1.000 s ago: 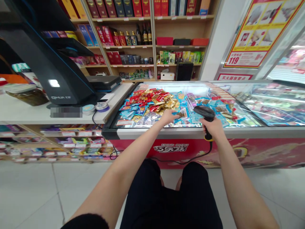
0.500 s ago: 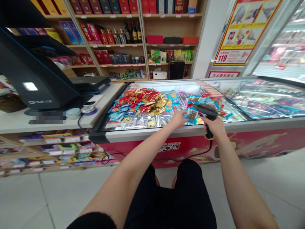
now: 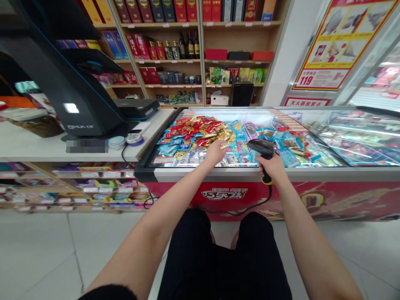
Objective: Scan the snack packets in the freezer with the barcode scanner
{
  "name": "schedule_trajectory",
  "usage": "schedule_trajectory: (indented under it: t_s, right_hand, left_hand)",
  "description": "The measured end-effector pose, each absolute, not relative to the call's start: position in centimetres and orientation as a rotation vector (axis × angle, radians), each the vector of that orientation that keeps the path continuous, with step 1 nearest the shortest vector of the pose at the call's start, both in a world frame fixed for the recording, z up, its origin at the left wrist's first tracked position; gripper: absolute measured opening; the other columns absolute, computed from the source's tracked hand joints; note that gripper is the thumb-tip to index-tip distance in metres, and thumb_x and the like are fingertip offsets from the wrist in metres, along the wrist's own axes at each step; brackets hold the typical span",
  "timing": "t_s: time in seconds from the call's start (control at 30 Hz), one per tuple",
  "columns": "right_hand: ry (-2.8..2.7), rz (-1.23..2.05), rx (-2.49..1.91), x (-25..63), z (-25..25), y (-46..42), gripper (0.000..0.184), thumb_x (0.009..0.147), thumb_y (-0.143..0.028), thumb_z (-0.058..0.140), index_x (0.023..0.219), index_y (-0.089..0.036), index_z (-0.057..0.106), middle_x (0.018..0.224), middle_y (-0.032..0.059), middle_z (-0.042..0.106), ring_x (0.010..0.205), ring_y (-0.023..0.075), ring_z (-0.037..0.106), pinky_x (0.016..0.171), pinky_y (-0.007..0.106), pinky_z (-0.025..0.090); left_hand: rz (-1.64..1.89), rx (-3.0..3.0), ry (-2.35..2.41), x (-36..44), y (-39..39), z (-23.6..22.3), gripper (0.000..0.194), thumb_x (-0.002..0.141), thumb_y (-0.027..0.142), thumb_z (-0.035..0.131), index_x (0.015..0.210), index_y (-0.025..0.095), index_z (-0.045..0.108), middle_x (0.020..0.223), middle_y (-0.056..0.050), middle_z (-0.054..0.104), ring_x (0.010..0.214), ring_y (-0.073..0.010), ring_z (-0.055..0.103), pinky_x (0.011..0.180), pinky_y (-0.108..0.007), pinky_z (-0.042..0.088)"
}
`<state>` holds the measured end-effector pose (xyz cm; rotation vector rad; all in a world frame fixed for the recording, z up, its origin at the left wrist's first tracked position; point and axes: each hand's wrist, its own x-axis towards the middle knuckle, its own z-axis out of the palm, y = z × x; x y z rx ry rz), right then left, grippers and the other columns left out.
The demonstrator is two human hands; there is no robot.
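Observation:
My right hand (image 3: pixel 272 167) is wrapped round the handle of a black barcode scanner (image 3: pixel 261 148) with a yellow base, its cable hanging down in front of the chest freezer (image 3: pixel 218 174). The scanner head points left over the freezer's glass lid. My left hand (image 3: pixel 215 151) reaches onto the heap of snack packets (image 3: pixel 196 133) on the lid, its fingers pinched on a small gold packet (image 3: pixel 224 145) at the heap's right edge. Red, gold and blue packets cover the lid.
A black checkout terminal (image 3: pixel 62 91) stands on the white counter (image 3: pixel 37 148) at the left, with small round tins (image 3: pixel 125 141) beside it. Wooden shelves (image 3: pixel 200 58) of boxes and bottles line the back wall. A second glass freezer (image 3: pixel 359 133) extends right.
My left hand let go of the brown packet it held by the scanner and moved left to the gold packets. The scanner shifted slightly left.

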<state>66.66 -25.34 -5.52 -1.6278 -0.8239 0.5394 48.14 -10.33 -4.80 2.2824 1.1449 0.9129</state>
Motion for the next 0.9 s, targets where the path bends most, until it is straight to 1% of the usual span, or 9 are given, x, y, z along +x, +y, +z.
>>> schedule_trajectory:
  t_s: [0.13, 0.3, 0.4, 0.5, 0.57, 0.6, 0.67, 0.73, 0.9]
  right_hand:
    - [-0.887, 0.585, -1.642, 64.3, -5.4, -24.3, 0.026, 0.065, -0.037, 0.075, 0.071, -0.022, 0.054, 0.047, -0.0027, 0.054, 0.037, 0.0132, 0.049, 0.037, 0.025, 0.043]
    - [-0.917, 0.640, -1.652, 61.5, -5.0, -23.2, 0.027, 0.065, -0.035, 0.076, 0.070, -0.022, 0.052, 0.046, -0.0026, 0.054, 0.036, 0.0130, 0.048, 0.037, 0.025, 0.043]
    - [-0.926, 0.668, -1.634, 60.3, -4.9, -22.7, 0.029, 0.064, -0.034, 0.077, 0.071, -0.022, 0.052, 0.046, -0.0032, 0.055, 0.037, 0.0127, 0.048, 0.036, 0.025, 0.042]
    - [-0.945, 0.685, -1.634, 59.5, -4.9, -22.4, 0.028, 0.064, -0.034, 0.077, 0.073, -0.022, 0.053, 0.046, -0.0039, 0.054, 0.037, 0.0125, 0.048, 0.037, 0.025, 0.043]
    - [-0.965, 0.694, -1.634, 59.2, -5.0, -22.2, 0.028, 0.064, -0.034, 0.076, 0.074, -0.022, 0.053, 0.046, -0.0040, 0.054, 0.037, 0.0127, 0.048, 0.037, 0.025, 0.044]
    - [-0.975, 0.696, -1.633, 59.1, -5.1, -22.2, 0.028, 0.064, -0.035, 0.076, 0.074, -0.022, 0.053, 0.047, -0.0039, 0.054, 0.037, 0.0128, 0.048, 0.037, 0.025, 0.044]
    - [-0.993, 0.695, -1.636, 58.9, -5.1, -22.1, 0.028, 0.065, -0.035, 0.076, 0.073, -0.022, 0.053, 0.047, -0.0036, 0.055, 0.037, 0.0128, 0.048, 0.036, 0.025, 0.043]
    - [-1.001, 0.689, -1.639, 58.8, -5.1, -22.0, 0.027, 0.065, -0.035, 0.075, 0.073, -0.022, 0.053, 0.048, -0.0034, 0.055, 0.037, 0.0127, 0.048, 0.036, 0.025, 0.043]
    - [-0.998, 0.681, -1.642, 58.6, -5.1, -22.0, 0.026, 0.065, -0.035, 0.075, 0.072, -0.022, 0.054, 0.048, -0.0034, 0.055, 0.037, 0.0133, 0.049, 0.036, 0.025, 0.044]
  left_hand:
    - [1.053, 2.225, 1.354, 43.0, -7.3, -4.8, 0.032, 0.090, 0.012, 0.060, 0.116, 0.016, 0.077, 0.121, -0.010, 0.077, 0.110, -0.0231, 0.072, 0.103, -0.033, 0.053]
    - [1.043, 2.265, 1.547, 37.3, -5.0, -4.7, 0.033, 0.091, 0.015, 0.055, 0.116, 0.016, 0.077, 0.123, -0.011, 0.075, 0.117, -0.0256, 0.068, 0.108, -0.035, 0.049]
    - [0.992, 2.278, 1.784, 34.6, -4.7, -4.4, 0.037, 0.091, 0.021, 0.056, 0.123, 0.020, 0.074, 0.136, -0.012, 0.069, 0.131, -0.0304, 0.059, 0.115, -0.041, 0.042]
    - [0.895, 2.207, 2.040, 32.5, -4.2, -4.4, 0.061, 0.089, 0.036, 0.062, 0.148, 0.018, 0.056, 0.159, -0.017, 0.049, 0.146, -0.0370, 0.042, 0.119, -0.048, 0.035]
    - [0.769, 2.164, 2.102, 31.5, -3.8, -4.8, 0.079, 0.089, 0.046, 0.063, 0.158, 0.013, 0.041, 0.165, -0.022, 0.038, 0.152, -0.0400, 0.034, 0.119, -0.051, 0.033]
    - [0.697, 2.165, 2.092, 31.2, -3.5, -5.1, 0.082, 0.090, 0.050, 0.061, 0.159, 0.012, 0.039, 0.165, -0.024, 0.036, 0.152, -0.0409, 0.033, 0.119, -0.053, 0.032]
    - [0.579, 2.207, 2.034, 30.7, -3.2, -5.6, 0.075, 0.094, 0.053, 0.054, 0.158, 0.015, 0.042, 0.165, -0.024, 0.036, 0.152, -0.0416, 0.034, 0.119, -0.054, 0.031]
    - [0.527, 2.264, 1.991, 30.5, -3.1, -6.0, 0.065, 0.097, 0.052, 0.049, 0.154, 0.021, 0.050, 0.166, -0.021, 0.038, 0.151, -0.0410, 0.036, 0.118, -0.054, 0.031]
    - [0.544, 2.305, 1.959, 30.2, -4.5, -6.1, 0.056, 0.094, 0.053, 0.054, 0.145, 0.029, 0.062, 0.161, -0.014, 0.047, 0.143, -0.0385, 0.046, 0.116, -0.049, 0.036]
